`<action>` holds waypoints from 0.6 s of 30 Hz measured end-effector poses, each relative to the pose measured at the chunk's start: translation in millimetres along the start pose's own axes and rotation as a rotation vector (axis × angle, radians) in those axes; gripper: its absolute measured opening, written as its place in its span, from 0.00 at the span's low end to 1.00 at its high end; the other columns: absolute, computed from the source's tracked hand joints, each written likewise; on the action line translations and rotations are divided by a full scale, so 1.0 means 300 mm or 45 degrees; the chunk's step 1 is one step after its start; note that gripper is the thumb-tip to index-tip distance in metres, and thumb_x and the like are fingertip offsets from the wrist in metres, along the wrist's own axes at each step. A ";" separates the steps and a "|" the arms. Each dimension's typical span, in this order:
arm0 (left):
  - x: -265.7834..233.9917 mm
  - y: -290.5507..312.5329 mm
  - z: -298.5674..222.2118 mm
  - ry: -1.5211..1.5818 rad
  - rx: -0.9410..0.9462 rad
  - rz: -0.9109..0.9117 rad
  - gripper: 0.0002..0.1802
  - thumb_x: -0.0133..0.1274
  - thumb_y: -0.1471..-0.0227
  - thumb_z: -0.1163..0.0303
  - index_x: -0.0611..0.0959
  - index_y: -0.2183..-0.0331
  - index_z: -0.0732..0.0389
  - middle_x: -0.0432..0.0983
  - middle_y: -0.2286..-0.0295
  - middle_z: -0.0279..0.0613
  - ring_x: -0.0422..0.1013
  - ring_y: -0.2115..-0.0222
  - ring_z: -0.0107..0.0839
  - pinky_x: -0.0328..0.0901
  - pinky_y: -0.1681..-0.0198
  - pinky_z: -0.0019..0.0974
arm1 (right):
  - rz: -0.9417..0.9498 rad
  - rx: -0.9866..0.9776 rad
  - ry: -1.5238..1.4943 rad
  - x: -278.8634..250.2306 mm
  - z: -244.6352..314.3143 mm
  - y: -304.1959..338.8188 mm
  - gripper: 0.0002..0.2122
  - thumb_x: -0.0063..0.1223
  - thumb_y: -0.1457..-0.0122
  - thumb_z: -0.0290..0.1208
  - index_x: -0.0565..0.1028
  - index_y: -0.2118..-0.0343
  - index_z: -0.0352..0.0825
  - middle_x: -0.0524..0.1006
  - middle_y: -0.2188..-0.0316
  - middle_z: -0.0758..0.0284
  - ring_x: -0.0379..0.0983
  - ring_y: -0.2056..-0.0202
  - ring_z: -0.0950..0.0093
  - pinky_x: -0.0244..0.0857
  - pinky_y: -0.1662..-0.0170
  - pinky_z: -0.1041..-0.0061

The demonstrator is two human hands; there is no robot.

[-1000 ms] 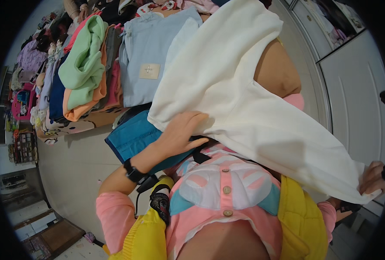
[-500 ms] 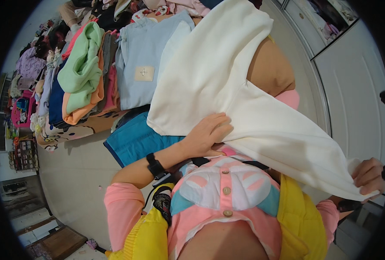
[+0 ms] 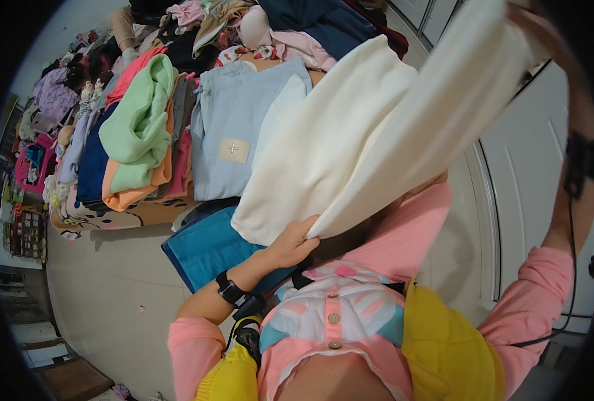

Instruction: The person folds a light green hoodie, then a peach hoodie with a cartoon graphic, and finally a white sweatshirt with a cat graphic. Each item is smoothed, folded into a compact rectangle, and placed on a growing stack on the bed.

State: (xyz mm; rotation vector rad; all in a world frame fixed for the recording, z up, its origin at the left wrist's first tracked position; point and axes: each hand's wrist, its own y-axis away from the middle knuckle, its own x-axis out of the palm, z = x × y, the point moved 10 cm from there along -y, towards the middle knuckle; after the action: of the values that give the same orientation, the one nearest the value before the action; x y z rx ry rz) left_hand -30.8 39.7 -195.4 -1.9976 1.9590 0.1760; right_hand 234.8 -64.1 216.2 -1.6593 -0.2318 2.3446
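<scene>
White pants (image 3: 323, 134) stretch from my lap up to the upper right, one leg lying flat and the other lifted across it. My left hand (image 3: 295, 239) pinches the pants' near edge, close to my body. At the upper right my right hand (image 3: 541, 32) is raised and grips the end of the lifted leg; its fingers are partly hidden and blurred. Left of the white pants lie folded light-blue pants (image 3: 223, 134) with a beige patch. Beneath the near edge sits a folded teal garment (image 3: 210, 237).
A stack of folded clothes with a green garment (image 3: 140, 110) on top stands at left on a patterned surface (image 3: 123, 217). Heaped clothes (image 3: 290, 40) lie at the back. White cabinet doors (image 3: 537, 174) stand at right, beside the tiled floor (image 3: 123, 287).
My right hand has swung from the lower right to the upper right, carrying one pant leg over toward the other. My left hand has shifted slightly left and down along the near edge.
</scene>
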 end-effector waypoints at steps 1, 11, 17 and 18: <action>-0.020 -0.005 -0.019 0.029 0.082 -0.038 0.25 0.45 0.51 0.78 0.72 0.49 0.65 0.71 0.76 0.46 0.68 0.78 0.33 0.64 0.72 0.35 | -0.134 0.262 -0.046 0.004 -0.107 -0.055 0.13 0.63 0.47 0.24 0.78 0.58 0.31 0.79 0.64 0.66 0.75 0.67 0.76 0.72 0.61 0.80; -0.109 0.028 0.106 0.596 -0.511 -0.013 0.32 0.43 0.53 0.79 0.69 0.43 0.64 0.70 0.78 0.32 0.65 0.80 0.18 0.59 0.78 0.23 | -0.051 0.519 0.142 0.528 -0.781 -0.385 0.16 0.60 0.43 0.44 0.79 0.57 0.40 0.79 0.64 0.63 0.75 0.61 0.70 0.71 0.57 0.68; -0.124 0.023 0.188 0.697 -0.600 -0.128 0.29 0.44 0.55 0.79 0.72 0.47 0.66 0.72 0.69 0.31 0.68 0.70 0.18 0.63 0.68 0.23 | 0.325 0.522 -0.005 0.795 -1.026 -0.407 0.22 0.61 0.43 0.42 0.77 0.50 0.33 0.79 0.56 0.60 0.77 0.60 0.65 0.68 0.51 0.69; -0.139 0.012 0.184 0.658 -0.536 -0.152 0.28 0.45 0.55 0.80 0.73 0.48 0.66 0.72 0.67 0.31 0.68 0.67 0.18 0.63 0.66 0.23 | 0.257 0.536 0.048 0.818 -1.041 -0.400 0.23 0.63 0.45 0.43 0.78 0.52 0.32 0.80 0.59 0.59 0.77 0.60 0.65 0.68 0.52 0.70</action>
State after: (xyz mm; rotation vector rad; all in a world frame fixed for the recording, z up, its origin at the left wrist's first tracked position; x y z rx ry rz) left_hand -28.3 96.9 -234.4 -2.6369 2.2354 0.0443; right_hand 466.1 118.0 -76.3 -1.5703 0.4278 2.2885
